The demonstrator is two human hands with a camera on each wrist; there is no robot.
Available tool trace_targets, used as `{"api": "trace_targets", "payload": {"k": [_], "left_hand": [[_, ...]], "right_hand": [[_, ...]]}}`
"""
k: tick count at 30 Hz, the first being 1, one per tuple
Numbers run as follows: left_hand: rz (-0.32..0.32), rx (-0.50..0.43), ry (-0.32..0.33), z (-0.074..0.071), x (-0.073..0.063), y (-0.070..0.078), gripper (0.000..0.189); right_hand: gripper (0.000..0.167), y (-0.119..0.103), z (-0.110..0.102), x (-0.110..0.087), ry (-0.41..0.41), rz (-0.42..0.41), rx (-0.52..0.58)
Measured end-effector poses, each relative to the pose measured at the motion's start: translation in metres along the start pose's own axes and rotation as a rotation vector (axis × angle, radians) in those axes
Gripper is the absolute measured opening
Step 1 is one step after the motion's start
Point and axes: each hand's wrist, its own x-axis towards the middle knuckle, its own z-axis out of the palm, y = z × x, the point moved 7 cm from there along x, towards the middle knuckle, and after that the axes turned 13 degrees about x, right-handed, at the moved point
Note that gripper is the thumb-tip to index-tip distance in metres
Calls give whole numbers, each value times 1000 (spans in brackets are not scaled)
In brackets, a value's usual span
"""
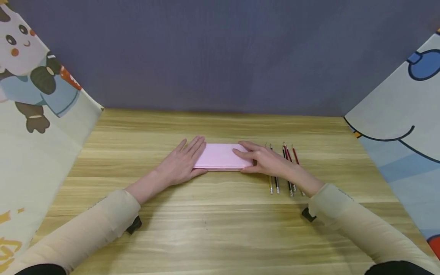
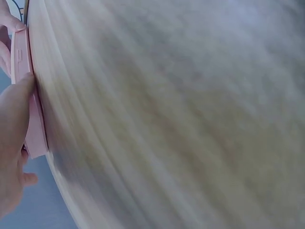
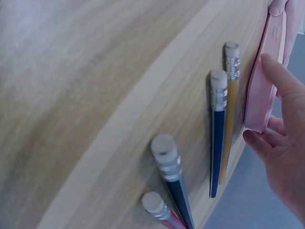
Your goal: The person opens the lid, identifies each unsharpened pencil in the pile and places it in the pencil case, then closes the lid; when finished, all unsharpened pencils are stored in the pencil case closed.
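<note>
A closed pink pencil box (image 1: pixel 221 156) lies flat on the wooden table, its long side toward me. My left hand (image 1: pixel 182 162) rests against its left end, fingers straight and thumb stretched along the front. At the other end my right hand (image 1: pixel 266 158) grips the box, with the thumb at the front side and fingers over the top and back. A small catch shows on the front of the pencil box (image 2: pixel 20 57) in the left wrist view. The left thumb (image 2: pixel 21 90) presses on that front face.
Several pencils lie on the table (image 1: pixel 206 229) right of the box, partly under my right forearm. A dark blue pencil (image 3: pixel 218 138) and a yellow pencil (image 3: pixel 229 109) are nearest the box. A dark wall (image 1: pixel 220 57) stands behind, with printed panels at both sides.
</note>
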Motion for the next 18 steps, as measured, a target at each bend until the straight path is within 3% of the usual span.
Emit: {"api": "trace_targets", "payload": {"k": [13,18], "left_hand": [[-11,-73,-41,1,2,-3,92],[-36,-115,-68,0,1,-12,93]], "right_hand": [[77,5,-3,5,7,38,63],[78,8,-9,4,13,57,58]]}}
